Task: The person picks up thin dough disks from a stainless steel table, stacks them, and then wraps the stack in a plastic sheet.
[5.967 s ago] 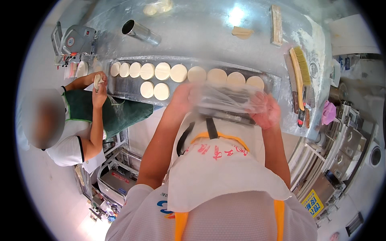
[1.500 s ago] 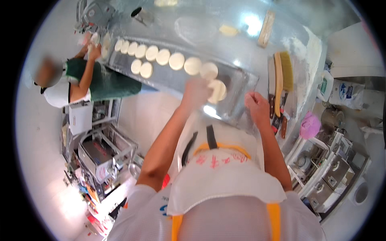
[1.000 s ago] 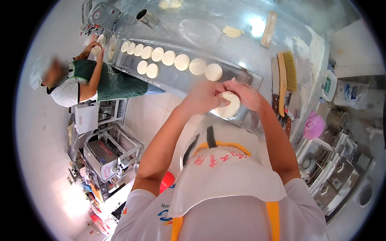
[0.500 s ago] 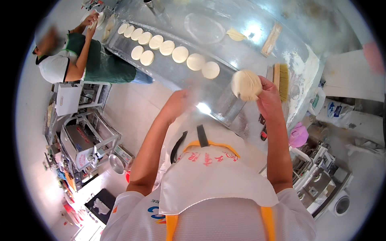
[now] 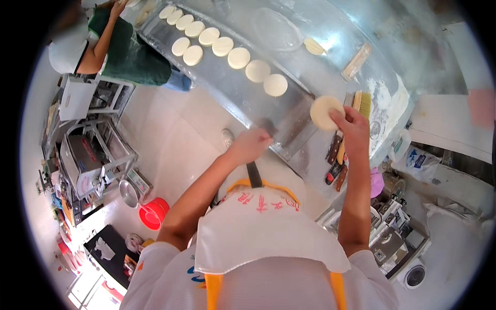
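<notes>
A metal worktable (image 5: 315,70) catches a white glare (image 5: 333,44) at 1 o'clock, while a pale tiled floor (image 5: 170,119) spreads toward 10. A metal-framed stand (image 5: 85,160) occupies 9 o'clock, a black-topped table (image 5: 111,258) 8, near strong light (image 5: 90,292). The pale surface (image 5: 449,124) at 3, indistinct, may be a wall.

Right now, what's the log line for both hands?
right hand: holds dough disc | left hand: by near edge of tray, grip unclear | other discs: two rows on tray

cream dough discs (image 5: 276,84), silver-grey tray (image 5: 222,78), dark green apron (image 5: 132,61), red bucket (image 5: 158,219), orange straps (image 5: 337,289)
</notes>
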The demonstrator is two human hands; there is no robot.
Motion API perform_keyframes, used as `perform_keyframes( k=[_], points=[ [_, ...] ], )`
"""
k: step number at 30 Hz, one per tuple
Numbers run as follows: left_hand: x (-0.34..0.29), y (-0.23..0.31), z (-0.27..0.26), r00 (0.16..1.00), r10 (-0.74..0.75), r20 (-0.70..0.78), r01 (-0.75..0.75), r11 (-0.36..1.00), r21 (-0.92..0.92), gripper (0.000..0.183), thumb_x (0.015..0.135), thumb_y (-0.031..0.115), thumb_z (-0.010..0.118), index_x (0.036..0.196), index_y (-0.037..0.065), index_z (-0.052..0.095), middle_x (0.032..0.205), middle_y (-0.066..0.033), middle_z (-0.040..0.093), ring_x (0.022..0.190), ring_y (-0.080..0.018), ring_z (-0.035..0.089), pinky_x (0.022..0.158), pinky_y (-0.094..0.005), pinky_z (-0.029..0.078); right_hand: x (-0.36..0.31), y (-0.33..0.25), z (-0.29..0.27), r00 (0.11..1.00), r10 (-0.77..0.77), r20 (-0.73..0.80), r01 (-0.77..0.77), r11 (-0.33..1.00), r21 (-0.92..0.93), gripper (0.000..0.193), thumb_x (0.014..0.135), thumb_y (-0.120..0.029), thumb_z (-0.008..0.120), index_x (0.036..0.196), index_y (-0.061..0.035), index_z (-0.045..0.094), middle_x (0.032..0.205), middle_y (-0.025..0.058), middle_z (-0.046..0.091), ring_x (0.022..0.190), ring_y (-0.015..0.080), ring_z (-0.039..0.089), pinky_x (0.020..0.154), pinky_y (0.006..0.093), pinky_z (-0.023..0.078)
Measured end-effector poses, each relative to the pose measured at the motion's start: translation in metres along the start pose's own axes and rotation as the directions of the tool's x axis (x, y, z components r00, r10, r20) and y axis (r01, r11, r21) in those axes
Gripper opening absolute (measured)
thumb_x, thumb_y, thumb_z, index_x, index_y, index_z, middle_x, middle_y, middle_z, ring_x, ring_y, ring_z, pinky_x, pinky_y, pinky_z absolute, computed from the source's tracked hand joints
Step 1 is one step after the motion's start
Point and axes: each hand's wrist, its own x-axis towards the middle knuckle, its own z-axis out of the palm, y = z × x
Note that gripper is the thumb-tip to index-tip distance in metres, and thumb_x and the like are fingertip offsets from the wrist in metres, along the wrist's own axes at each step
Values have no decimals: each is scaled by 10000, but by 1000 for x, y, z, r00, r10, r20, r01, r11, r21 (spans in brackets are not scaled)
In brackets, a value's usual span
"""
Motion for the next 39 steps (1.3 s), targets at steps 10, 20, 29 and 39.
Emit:
perform_keyframes(
  k=[10,20,29,39],
  points=[
    [60,69,25,931,365,29,-188,544,-818,584,1151,492,445,1466,16,568,1450,-142,627,1299,-265,631,1107,-448,518,-52,-85,9,946,109,304,-287,715,637,409,972,-199,829,1261,76,741,1154,70,775,1031,137,712,927,305,550],
    [7,141,-7,918,357,170,329,-453,-829,751,1193,557,216,1583,-52,420,1609,-161,489,1519,-295,419,1303,-447,274,-62,-70,-9,931,120,344,-331,674,660,361,1045,-159,753,1324,65,702,1274,119,759,1160,212,724,1019,374,572],
    [-26,180,-31,934,358,-7,76,-216,-974,724,1207,511,230,1625,-59,387,1647,-135,464,1543,-253,391,1317,-425,237,-48,-62,-11,841,4,540,-511,329,794,485,1121,-243,624,1509,36,543,1370,171,701,1231,272,708,1044,406,590],
    [-41,157,-50,999,-29,17,26,346,-938,663,1189,437,436,1666,-18,361,1679,-122,452,1570,-243,398,1308,-445,291,-48,-101,-22,984,-16,175,-118,679,725,386,1048,-124,742,1381,48,654,1270,142,751,1080,242,742,962,348,591]
  ],
)
